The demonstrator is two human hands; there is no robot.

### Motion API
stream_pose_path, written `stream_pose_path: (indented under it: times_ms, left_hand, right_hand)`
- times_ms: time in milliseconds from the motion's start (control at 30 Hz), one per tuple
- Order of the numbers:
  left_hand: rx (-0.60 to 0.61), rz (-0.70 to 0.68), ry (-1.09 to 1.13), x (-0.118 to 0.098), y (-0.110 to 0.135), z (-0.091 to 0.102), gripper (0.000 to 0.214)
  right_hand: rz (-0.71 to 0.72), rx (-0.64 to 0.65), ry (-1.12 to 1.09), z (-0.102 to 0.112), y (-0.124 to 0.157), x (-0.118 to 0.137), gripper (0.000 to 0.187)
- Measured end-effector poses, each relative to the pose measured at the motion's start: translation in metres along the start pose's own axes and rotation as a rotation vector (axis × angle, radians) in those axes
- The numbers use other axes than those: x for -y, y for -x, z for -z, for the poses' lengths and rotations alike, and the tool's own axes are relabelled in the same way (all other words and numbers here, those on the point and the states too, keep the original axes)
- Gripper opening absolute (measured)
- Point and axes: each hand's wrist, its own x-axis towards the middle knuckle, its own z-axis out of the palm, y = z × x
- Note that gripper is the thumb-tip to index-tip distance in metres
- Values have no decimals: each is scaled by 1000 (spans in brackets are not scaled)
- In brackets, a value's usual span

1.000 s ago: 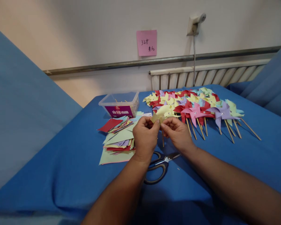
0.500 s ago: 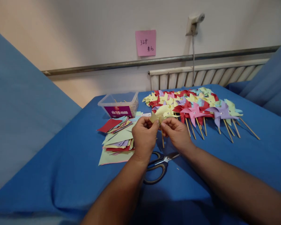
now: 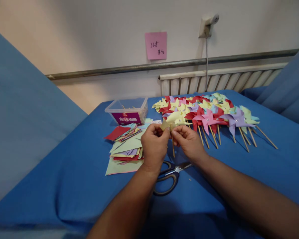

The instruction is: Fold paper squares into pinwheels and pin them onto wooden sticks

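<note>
At twelve o'clock from the scissors [image 3: 177,169], left hand [image 3: 154,142] and right hand [image 3: 190,141] fingers pinch yellow paper [image 3: 165,124] and stick [image 3: 173,150]; squeeze softly.

Left hand [image 3: 153,144] and right hand [image 3: 191,141] apparently pinch yellow paper [image 3: 166,123].

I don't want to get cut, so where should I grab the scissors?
Probably the lower handle loop, pinched from the near side. The scissors lie flat on the blue cloth, blades pointing toward the right wrist, so the loop keeps fingers off them. The left forearm overlaps the handles' left edge.
</note>
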Motion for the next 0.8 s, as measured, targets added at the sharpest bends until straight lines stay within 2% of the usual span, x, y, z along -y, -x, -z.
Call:
stream_pose_path:
  times_ms: [800]
  left_hand:
    - [3,-11,1,-1,1,1,15]
  right_hand:
    - [14,2,-33,-1,2,-1,32]
